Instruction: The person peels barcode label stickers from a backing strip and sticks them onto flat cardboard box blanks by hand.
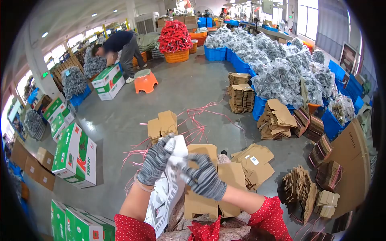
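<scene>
My left hand (155, 162), in a grey striped knit glove, pinches the upper end of a white strip of printed labels (172, 188). The strip hangs down across my lap, its lower part loosely folded. My right hand (204, 178), in a matching glove, is closed at the strip's right edge, its fingertips slightly blurred. Under my hands, flat brown cardboard boxes (201, 201) lie on my lap. More flattened cardboard (253, 164), one piece bearing a white sticker, lies to the right.
Pink straps (197, 124) lie on the floor beside a small cardboard stack (163, 124). Green and white cartons (76, 156) stand left. Blue crates (259, 108) with bagged goods fill the right. A person (120, 48) bends over a carton near an orange stool (145, 82).
</scene>
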A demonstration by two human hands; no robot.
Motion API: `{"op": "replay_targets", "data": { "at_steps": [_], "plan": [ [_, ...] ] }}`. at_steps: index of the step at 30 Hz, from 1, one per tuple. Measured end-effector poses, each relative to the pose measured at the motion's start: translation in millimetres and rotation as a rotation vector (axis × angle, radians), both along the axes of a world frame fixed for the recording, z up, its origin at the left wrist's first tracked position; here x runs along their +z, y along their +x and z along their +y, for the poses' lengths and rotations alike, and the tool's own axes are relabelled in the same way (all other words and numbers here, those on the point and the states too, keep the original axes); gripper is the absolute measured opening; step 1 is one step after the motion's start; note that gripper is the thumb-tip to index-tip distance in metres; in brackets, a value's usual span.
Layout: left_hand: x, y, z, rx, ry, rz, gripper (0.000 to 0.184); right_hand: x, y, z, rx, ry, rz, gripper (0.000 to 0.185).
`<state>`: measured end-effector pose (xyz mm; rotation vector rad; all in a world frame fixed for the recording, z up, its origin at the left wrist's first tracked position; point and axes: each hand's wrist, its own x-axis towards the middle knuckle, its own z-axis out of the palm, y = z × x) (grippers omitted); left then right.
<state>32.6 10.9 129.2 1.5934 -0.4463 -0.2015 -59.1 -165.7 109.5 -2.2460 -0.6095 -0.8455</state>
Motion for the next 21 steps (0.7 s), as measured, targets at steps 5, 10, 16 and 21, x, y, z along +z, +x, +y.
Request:
{"op": "replay_targets", "data": {
  "at_steps": [5,10,16,21],
  "plan": [
    [-19,17,27,0.211,0.087,-0.228,0.041,2,-24,-19,0.213,0.163,0.264,0.031],
    [-60,0,35,0.400,0.179,-0.365,0.042,-1,-32,-69,0.084,0.618,0.556,0.039],
    [-141,-38,40,0.304,0.157,-0.239,0.056,-9,-46,-83,0.147,0.839,1.179,0.042],
    [-129,-67,15,0.359,0.305,-0.108,0.059,-11,-44,-70,0.073,0.782,1.300,0.037]
  ]
}}
